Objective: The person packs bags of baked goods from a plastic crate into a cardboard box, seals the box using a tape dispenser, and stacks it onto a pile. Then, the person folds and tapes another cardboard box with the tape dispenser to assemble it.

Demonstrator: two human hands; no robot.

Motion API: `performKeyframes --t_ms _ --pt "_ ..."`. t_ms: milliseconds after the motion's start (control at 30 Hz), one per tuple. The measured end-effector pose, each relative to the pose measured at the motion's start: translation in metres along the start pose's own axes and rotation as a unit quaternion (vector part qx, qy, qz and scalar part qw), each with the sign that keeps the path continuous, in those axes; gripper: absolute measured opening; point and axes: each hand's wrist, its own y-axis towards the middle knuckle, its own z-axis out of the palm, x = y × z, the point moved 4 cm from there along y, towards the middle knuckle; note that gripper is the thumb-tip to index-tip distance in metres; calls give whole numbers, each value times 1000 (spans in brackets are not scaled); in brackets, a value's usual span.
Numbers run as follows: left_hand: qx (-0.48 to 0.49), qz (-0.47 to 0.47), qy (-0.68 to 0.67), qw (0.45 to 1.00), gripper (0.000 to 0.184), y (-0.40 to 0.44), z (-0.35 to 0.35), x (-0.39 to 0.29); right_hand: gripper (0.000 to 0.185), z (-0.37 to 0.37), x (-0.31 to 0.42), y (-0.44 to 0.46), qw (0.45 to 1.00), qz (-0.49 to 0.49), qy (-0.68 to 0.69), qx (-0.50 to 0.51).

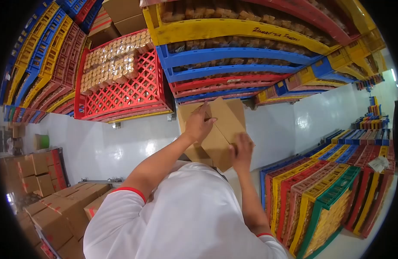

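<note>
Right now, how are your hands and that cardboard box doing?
Left hand on cardboard box. Right hand at its edge, blurred, grip unclear. Crate stack just beyond; nothing seen blocking either hand.

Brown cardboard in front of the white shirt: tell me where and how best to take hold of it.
Take the brown cardboard by its left and right outer edges, probably best from the side nearest the white shirt. Its faces look broad and flat with no handle visible, and its upper panel lies skewed, so holding opposite edges should steady it.
</note>
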Motion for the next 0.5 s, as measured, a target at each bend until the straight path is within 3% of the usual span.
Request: performKeyframes --t_ms 33,133,233,367,433,500 --pt "13 -50 -23 998 70 0 -3 3 74 -2 -19 -1 996 73 -2 -41" --pt "59 -64 -1 996 71 0 -7 2 79 11 -44 5 993 101 36 -55" --pt "18 -37 35 999 70 -5 -9 10 82 24 -28 7 994 99 -33 -42" --pt "48 -68 97 992 81 -6 13 31 81 28 -25 8 988 78 -88 -100" --pt "21 5 116 993 90 -8 17 28 80 29 -31 6 986 63 -82 -128" --pt "15 8 116 993 94 -7 13 21 74 24 -31 7 990 79 -72 -91"
